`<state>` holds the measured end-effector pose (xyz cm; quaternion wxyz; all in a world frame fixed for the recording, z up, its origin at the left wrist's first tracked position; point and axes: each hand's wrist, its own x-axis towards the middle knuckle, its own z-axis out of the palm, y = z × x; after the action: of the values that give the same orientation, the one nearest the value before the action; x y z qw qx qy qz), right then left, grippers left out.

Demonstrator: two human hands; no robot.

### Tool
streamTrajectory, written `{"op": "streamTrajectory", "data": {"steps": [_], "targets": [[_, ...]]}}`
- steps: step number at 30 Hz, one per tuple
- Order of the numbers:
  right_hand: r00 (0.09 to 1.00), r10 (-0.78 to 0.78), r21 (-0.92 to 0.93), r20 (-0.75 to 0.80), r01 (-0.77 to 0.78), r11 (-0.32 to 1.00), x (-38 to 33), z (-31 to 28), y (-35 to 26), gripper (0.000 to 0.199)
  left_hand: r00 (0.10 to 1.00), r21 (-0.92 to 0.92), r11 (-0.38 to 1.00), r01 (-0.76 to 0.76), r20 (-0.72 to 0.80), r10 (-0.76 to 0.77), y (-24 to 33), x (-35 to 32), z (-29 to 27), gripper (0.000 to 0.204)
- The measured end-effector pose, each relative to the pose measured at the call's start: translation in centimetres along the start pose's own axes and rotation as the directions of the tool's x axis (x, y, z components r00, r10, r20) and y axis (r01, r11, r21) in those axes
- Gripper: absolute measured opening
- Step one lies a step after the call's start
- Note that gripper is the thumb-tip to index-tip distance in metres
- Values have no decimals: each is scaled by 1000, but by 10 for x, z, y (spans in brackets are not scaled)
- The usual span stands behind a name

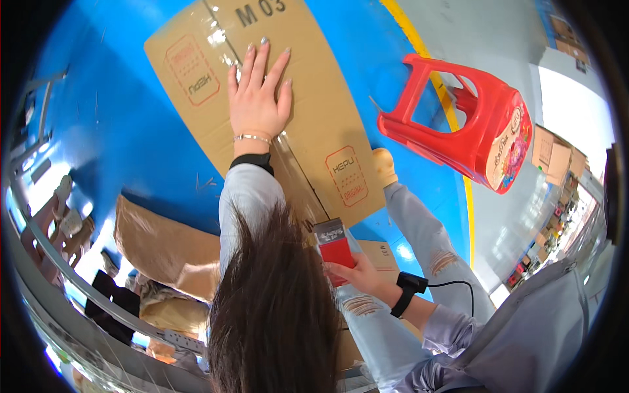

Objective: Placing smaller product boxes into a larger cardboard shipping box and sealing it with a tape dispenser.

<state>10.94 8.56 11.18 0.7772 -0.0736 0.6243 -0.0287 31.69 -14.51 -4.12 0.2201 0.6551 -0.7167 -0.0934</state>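
**Cardboard box, sealed, on blue floor — with tape dispenser and surroundings**

Cardboard box (pixel 262 111): we record one flat brown carton lying on the blue floor (pixel 111 131), top face up, with a clear tape seam running down its middle and red stamped frames near two corners. Our left hand (pixel 257 98) lies flat on the seam, fingers spread and released, palm pressing the board and gripping nothing; a thin bracelet and a dark cuff sit at the wrist.

Tape dispenser (pixel 335 247): red body, grey upper part, held just off the near edge of the box. Our right hand (pixel 357 272) is clenched about its lower part; a black wrist strap (pixel 407 291) with a trailing cable sits on that forearm.

Obstructions: our own long dark hair (pixel 275 314) hangs across the lower centre and hides the near end of the box and part of the left sleeve. A knee in pale ripped jeans (pixel 426 242) crosses the right side, its foot touching the box's right edge.

Other items: red plastic stool (pixel 458 124), tipped on its side, near the box's right but apart from it, beside a yellow floor line (pixel 436 78). Crumpled brown paper (pixel 164 249) lies at lower left. Further cartons (pixel 557 157) stand well apart at far right.
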Motion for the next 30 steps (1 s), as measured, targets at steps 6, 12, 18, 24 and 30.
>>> {"op": "streamTrajectory", "data": {"steps": [6,12,18,24,30], "targets": [[998,0,-28,67,2,1000,-5,-28,-1,31,1000,76,997,-23,-16,25,-10,-5,-2,46],[985,129,-160,115,-110,981,-17,-61,81,34,998,169,983,-67,10,66,-31,-15,-17,46],[989,112,-206,101,-90,974,-9,-106,134,37,996,133,988,-84,7,84,-14,-4,3,51],[989,115,-183,92,-97,978,-3,-112,145,36,995,210,974,90,23,-97,39,-49,7,58],[994,35,-191,99,-15,981,-12,-107,142,36,981,68,989,130,137,-138,102,-115,-2,60]]}}
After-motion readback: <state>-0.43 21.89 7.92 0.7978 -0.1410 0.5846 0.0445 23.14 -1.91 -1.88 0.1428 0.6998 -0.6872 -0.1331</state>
